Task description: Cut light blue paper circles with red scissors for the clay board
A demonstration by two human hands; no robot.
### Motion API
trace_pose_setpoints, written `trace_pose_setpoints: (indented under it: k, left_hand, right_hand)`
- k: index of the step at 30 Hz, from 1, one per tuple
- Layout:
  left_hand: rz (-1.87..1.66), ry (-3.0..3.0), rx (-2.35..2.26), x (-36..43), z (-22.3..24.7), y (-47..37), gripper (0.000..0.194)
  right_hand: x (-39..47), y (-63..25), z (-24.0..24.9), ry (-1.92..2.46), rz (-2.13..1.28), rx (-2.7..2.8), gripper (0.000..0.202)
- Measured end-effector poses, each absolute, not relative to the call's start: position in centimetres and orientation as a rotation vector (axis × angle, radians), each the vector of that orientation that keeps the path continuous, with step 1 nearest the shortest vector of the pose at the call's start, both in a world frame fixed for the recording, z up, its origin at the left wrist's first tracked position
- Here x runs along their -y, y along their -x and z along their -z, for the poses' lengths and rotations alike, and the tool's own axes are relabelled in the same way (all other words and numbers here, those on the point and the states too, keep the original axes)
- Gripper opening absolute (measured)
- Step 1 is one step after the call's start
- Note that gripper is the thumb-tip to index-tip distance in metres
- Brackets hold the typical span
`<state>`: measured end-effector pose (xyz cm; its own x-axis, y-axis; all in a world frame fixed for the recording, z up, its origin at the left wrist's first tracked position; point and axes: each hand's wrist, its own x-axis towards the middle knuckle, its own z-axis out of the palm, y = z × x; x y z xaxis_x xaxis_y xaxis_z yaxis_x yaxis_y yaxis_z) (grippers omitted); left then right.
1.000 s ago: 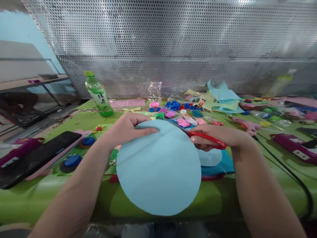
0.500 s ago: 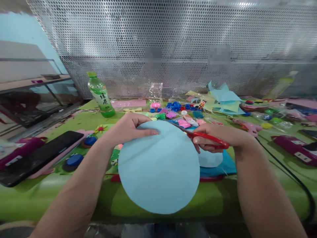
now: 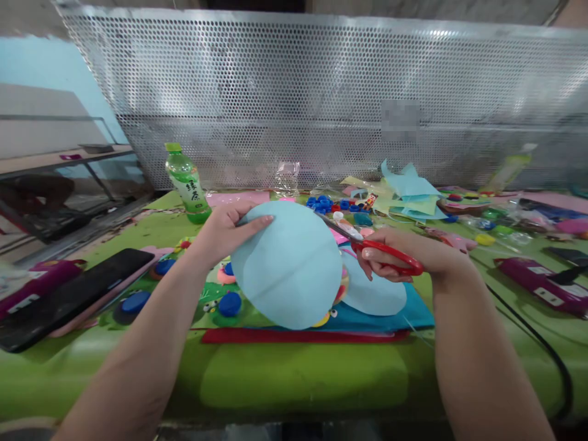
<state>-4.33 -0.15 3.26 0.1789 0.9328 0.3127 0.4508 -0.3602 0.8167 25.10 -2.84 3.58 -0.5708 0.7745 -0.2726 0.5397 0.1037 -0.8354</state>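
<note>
A round sheet of light blue paper (image 3: pixel 291 269) is pinched at its upper left edge by my left hand (image 3: pixel 232 229), thumb on the near face and fingers behind. My right hand (image 3: pixel 390 254) grips red-handled scissors (image 3: pixel 397 260), whose blades point up and left, close by the paper's upper right edge; I cannot tell whether they touch it. Below the scissors lies another light blue paper piece (image 3: pixel 376 291) on a darker blue sheet (image 3: pixel 420 306). Small craft figures with blue caps (image 3: pixel 229 303) show at the left of the held paper, partly hidden by it.
A green tea bottle (image 3: pixel 188 187) stands at the back left. Blue caps (image 3: pixel 319 203) and paper scraps (image 3: pixel 411 190) lie along the back, before a perforated metal panel (image 3: pixel 257 92). A black phone (image 3: pixel 78 300) lies left, a purple power strip (image 3: pixel 544 285) and cable right.
The round paper has tilted back and risen, baring the red edge and craft pieces beneath. My left hand has shifted slightly left, and the scissors' blades now stand apart from more of the sheet.
</note>
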Motion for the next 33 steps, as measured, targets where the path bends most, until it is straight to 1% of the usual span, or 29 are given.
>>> trace_pose_setpoints:
  k: [4, 10, 20, 25, 33]
  left_hand:
    - [-1.223, -1.946, -1.325, 0.3, -3.2, 4.2, 0.035]
    - [-1.218, -2.017, -1.386, 0.7, -3.3, 3.9, 0.035]
    - [-1.218, -2.055, -1.417, 1.1, -3.7, 3.6, 0.035]
    - [-1.210, -2.051, -1.413, 1.2, -3.6, 3.6, 0.037]
    - [-1.066, -2.065, -1.420, 1.3, -3.6, 3.5, 0.037]
  right_hand:
    - [2.9, -25.2, -3.5, 1.254, -1.488, 2.107, 0.042]
    - [3.2, -24.9, -3.6, 1.022, -1.553, 2.131, 0.051]
    - [3.2, -24.7, -3.6, 0.931, -1.618, 2.136, 0.054]
    - [3.2, -24.2, -3.6, 0.975, -1.735, 2.081, 0.052]
    - [3.4, -24.0, -3.7, 1.053, -1.659, 2.085, 0.050]
